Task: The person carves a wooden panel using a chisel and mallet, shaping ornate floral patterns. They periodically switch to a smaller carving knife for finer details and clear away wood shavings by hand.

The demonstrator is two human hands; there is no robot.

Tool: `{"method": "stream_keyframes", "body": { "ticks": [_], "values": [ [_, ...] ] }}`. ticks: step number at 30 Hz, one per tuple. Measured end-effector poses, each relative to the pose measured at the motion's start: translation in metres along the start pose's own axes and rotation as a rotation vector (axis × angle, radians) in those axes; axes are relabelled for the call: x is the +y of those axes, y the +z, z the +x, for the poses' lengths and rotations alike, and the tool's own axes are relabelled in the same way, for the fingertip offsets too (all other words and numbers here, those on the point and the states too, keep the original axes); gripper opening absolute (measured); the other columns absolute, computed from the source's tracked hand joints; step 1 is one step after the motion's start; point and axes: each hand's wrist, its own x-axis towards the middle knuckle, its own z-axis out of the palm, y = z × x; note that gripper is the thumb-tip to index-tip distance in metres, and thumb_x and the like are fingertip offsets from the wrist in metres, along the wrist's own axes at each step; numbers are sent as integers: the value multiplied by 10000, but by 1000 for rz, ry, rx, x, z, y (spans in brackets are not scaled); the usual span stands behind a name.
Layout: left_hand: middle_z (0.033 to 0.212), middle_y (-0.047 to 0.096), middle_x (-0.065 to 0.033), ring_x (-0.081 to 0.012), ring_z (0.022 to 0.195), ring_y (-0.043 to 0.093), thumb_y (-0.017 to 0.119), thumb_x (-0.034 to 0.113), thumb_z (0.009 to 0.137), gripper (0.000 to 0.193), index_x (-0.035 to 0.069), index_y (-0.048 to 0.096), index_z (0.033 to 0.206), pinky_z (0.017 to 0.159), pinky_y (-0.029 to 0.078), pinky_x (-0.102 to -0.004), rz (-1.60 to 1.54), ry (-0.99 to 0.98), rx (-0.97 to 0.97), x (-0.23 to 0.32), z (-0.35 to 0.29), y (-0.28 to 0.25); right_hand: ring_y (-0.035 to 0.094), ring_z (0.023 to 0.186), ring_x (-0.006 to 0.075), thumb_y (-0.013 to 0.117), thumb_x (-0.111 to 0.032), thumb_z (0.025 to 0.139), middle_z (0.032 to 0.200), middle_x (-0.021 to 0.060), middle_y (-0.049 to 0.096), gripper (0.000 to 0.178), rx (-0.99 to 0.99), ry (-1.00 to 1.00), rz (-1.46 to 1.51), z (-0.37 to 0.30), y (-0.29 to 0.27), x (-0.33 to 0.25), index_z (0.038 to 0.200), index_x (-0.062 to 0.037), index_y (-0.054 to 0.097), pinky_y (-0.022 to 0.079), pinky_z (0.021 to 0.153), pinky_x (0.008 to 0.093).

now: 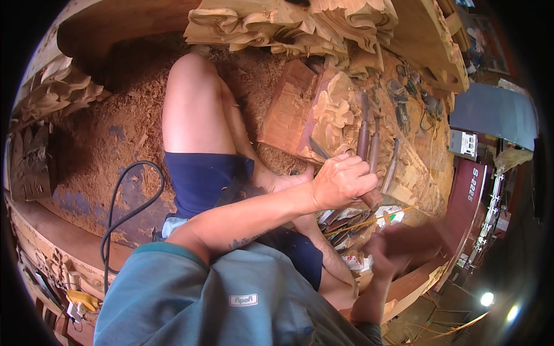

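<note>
Gripping a chisel (372, 199) in my closed left hand (345, 180), I have its blade over the near part of the carved block (333, 109), which lies just past my bare foot (291, 182). My right hand (378, 251), nearer to me than the block, is blurred along with a brown mallet-like thing (424, 242); I cannot tell how its fingers close. Three wood-handled tools (363, 141) crowd the block's right side, and a heap of tools and white scraps (346, 228) lies on its near side. My bent left leg (199, 109) is to its left. A white label (243, 300) sits on my shirt (173, 288); pale lettering marks a dark red panel (461, 210) right of the block. Beyond the block is a large carved piece (277, 26); wood shavings (138, 98) litter the floor to its left.
</note>
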Motion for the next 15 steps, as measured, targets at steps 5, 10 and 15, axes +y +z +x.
{"method": "stream_keyframes", "body": {
  "ticks": [5, 10, 15],
  "values": [
    [696, 567, -35, -245, 568, 610, 858, 180, 568, 373, 100, 551, 764, 463, 460, -386, -4, -90, 47, -12, -3, -54, 640, 825, 175, 845, -113, 746, 935, 99, 623, 518, -60, 24, -31, 21, -7, -39, 1158, 17, 559, 551, 768, 327],
    [722, 574, -63, -271, 683, 647, 790, 161, 635, 274, 99, 606, 829, 572, 509, -399, 9, 5, -185, 29, 23, -38, 625, 922, 251, 817, -134, 794, 1061, 162, 573, 723, 39, -187, 308, 24, -20, -23, 1388, -5, 426, 552, 847, 380],
    [760, 589, -68, -282, 752, 658, 793, 194, 666, 295, 98, 591, 859, 654, 486, -405, -71, -87, -210, 17, 17, 1, 581, 974, 267, 812, -149, 783, 1112, 159, 544, 776, 5, -221, 256, 7, -24, -23, 1427, -43, 393, 517, 914, 416]
  ]
}}
